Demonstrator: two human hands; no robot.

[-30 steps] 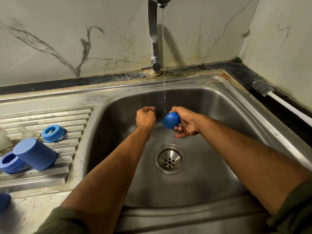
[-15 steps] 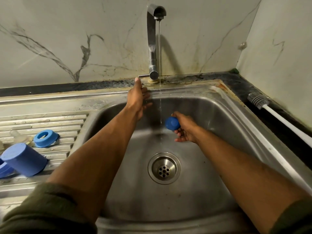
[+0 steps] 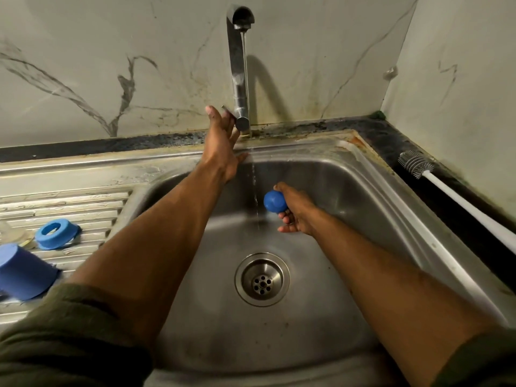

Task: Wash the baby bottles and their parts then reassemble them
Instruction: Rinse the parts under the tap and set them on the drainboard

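Both arms stretched forward, hands apart

Left hand (image 3: 222, 141) reaches farthest, fingers straight, fingertips on the tap lever (image 3: 229, 111); right hand (image 3: 296, 212) lower, fingers curled round a blue cap (image 3: 274, 201).

No legible text, label, brand, number or sign is showing anywhere in the head view.
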